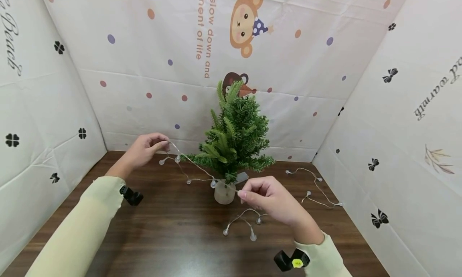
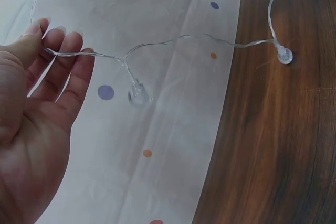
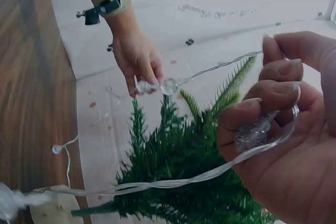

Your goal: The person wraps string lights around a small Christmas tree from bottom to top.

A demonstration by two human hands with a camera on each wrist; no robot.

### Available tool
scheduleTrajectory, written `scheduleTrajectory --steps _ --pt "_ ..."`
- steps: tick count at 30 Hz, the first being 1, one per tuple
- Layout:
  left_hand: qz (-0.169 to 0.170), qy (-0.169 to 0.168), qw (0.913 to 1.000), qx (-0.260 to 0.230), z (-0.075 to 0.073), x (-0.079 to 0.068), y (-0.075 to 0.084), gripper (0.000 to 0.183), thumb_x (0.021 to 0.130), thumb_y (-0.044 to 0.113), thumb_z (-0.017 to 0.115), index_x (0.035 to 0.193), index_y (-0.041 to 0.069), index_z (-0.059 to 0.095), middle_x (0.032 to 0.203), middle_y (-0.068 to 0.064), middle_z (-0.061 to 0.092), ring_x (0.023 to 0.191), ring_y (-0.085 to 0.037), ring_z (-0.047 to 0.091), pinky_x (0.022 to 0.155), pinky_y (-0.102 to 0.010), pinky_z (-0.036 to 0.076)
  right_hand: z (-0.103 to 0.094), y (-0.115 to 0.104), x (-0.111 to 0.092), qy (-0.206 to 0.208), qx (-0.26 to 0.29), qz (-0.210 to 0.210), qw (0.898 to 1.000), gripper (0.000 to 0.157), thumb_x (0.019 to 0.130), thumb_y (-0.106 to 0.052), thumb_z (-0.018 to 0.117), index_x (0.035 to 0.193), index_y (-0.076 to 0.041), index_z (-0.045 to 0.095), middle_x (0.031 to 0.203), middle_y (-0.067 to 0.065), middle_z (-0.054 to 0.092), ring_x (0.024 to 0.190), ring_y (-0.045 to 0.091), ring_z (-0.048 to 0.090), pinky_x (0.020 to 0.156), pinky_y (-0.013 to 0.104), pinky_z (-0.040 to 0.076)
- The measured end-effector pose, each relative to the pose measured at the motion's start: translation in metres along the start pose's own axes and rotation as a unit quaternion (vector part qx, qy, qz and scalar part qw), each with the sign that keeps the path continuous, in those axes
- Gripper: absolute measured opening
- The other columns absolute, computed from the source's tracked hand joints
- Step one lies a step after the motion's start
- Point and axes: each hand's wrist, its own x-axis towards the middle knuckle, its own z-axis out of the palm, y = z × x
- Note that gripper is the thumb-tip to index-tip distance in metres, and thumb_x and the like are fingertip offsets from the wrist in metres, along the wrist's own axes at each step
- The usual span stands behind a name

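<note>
A small green artificial tree (image 1: 236,136) stands in a frosted pot (image 1: 224,193) on the dark wooden table (image 1: 173,237). A clear string of lights with round bulbs (image 1: 195,166) stretches in front of it between my hands. My left hand (image 1: 148,148) pinches the wire (image 2: 84,54) at the tree's left, with bulbs (image 2: 138,94) hanging below. My right hand (image 1: 268,197) grips the wire (image 3: 210,174) in front of the pot, a bulb (image 3: 252,135) against its fingers. The rest of the string (image 1: 314,187) trails on the table to the right.
White printed sheets (image 1: 47,108) wall the table on the left, back and right. Loose bulbs (image 1: 240,225) lie on the wood below my right hand. Black wrist cameras (image 1: 130,196) sit on both pale green sleeves.
</note>
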Motion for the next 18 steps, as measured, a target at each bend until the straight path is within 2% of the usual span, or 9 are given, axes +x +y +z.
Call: scheduleTrajectory --steps 5,13,16,18 --pt "-0.004 -0.006 0.9998 -0.018 0.002 0.002 -0.002 0.016 0.097 0.016 0.052 0.105 0.008 0.064 0.095 -0.019 0.068 0.08 -0.008 0.064 0.071 -0.022 0.051 0.008 -0.007 -0.002 -0.041 -0.038 -0.015 0.998 0.017 0.095 -0.014 0.055 0.081 -0.016 0.065 0.058 0.002 0.04 0.051 0.01 0.034 0.043 0.027 0.033" --pt "0.0 0.002 0.9998 -0.021 0.0 0.004 -0.005 0.018 0.097 0.014 0.052 0.106 0.004 0.063 0.094 -0.019 0.067 0.079 -0.006 0.063 0.069 -0.022 0.051 0.015 -0.009 0.0 -0.102 -0.039 -0.03 0.994 0.016 0.096 -0.018 0.054 0.084 -0.018 0.065 0.058 0.0 0.038 0.05 0.006 0.033 0.044 0.021 0.032" --pt "0.0 0.008 0.9994 -0.035 -0.001 0.006 -0.012 0.018 0.096 0.014 0.053 0.106 0.004 0.064 0.095 -0.021 0.068 0.079 -0.008 0.065 0.067 -0.023 0.051 0.018 -0.007 0.001 -0.108 -0.048 -0.038 0.992 0.016 0.096 -0.019 0.054 0.085 -0.018 0.065 0.059 -0.001 0.039 0.05 0.005 0.033 0.045 0.018 0.033" --pt "0.002 0.011 0.9994 -0.033 0.0 0.008 -0.019 0.018 0.096 0.018 0.053 0.105 0.007 0.064 0.095 -0.018 0.069 0.082 -0.012 0.066 0.068 -0.022 0.051 0.017 -0.005 0.0 -0.093 -0.054 -0.046 0.993 0.015 0.096 -0.016 0.054 0.086 -0.018 0.065 0.06 -0.001 0.041 0.05 0.005 0.034 0.044 0.018 0.033"
